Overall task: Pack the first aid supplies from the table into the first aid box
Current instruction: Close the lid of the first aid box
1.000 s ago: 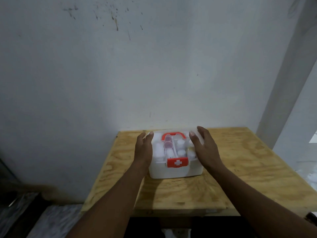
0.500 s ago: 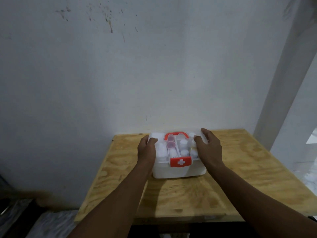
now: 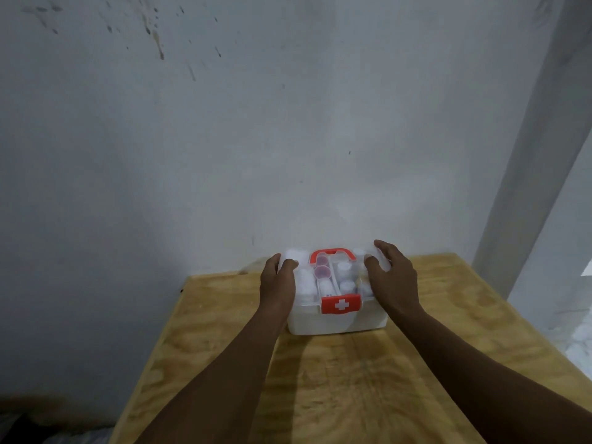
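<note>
The white first aid box [image 3: 336,325] stands at the back of the wooden table [image 3: 352,386], close to the wall. Its clear lid [image 3: 347,275] is down, with a red handle [image 3: 333,253] on top and a red latch [image 3: 341,304] with a white cross at the front. White bottles and purple-capped items show through the lid. My left hand [image 3: 277,283] grips the lid's left edge, thumb on top. My right hand [image 3: 395,277] holds the right edge, its fingers wrapped round the far corner.
A stained grey wall [image 3: 288,139] rises straight behind the table. A pale pillar [image 3: 531,161] stands at the right. Bare plywood lies in front of the box and to its right. The floor drops away dark at the lower left.
Both hands lay flat on the lid; now they have slid outward and their fingers have curled round its left and right edges. The view has shifted slightly.
</note>
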